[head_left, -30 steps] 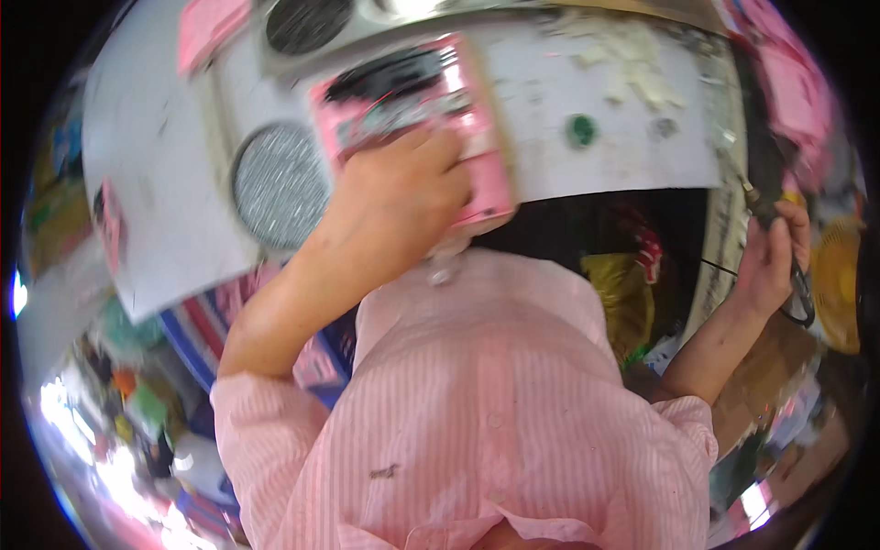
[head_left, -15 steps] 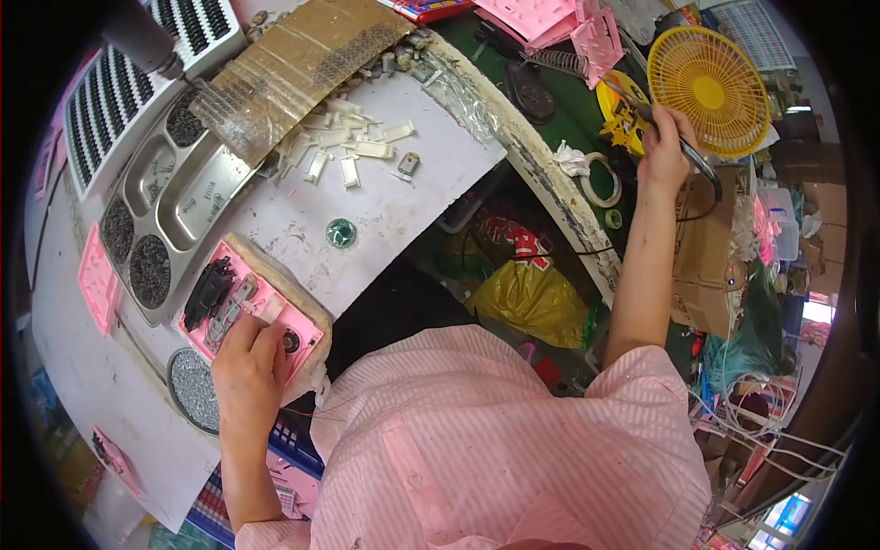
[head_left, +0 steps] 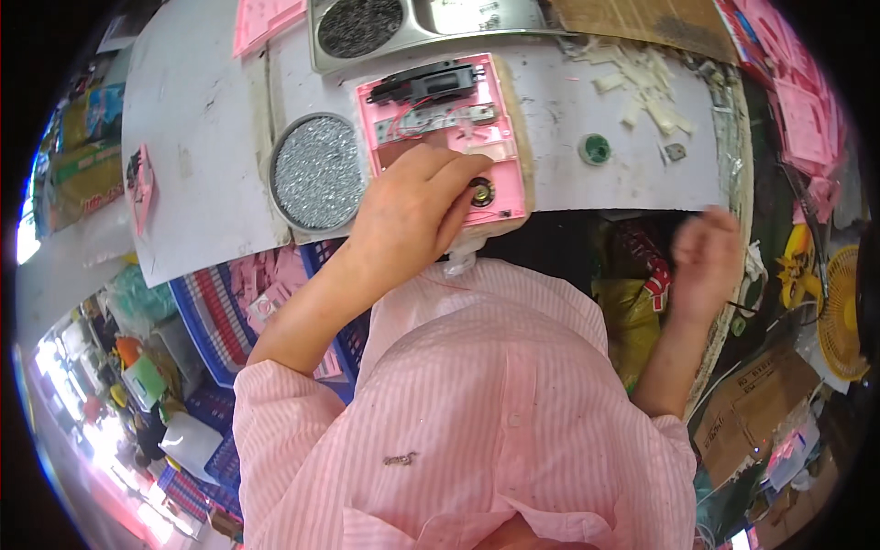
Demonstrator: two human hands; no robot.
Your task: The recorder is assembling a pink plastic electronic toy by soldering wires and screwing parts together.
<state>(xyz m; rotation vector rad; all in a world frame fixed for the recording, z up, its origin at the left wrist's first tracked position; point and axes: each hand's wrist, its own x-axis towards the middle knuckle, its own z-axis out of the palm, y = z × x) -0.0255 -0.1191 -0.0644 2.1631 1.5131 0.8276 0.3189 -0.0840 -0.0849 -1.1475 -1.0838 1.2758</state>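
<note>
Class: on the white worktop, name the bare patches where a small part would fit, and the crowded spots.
Bare white worktop lies left of the round glittery dish, and between the pink open casing and green ring. Crowded: white plastic scraps at upper right, and the casing under the left hand.

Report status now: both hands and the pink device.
Left hand rests on open pink plastic casing. Right hand blurred, apparently empty, beside the table edge. Nothing blocking.

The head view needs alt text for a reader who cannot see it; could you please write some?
Seen from above, a person's left hand rests on an open pink device case with wires and a small round speaker, on a white workbench. The right hand hovers blurred at the bench edge, beside a round tray of silvery parts.
</note>
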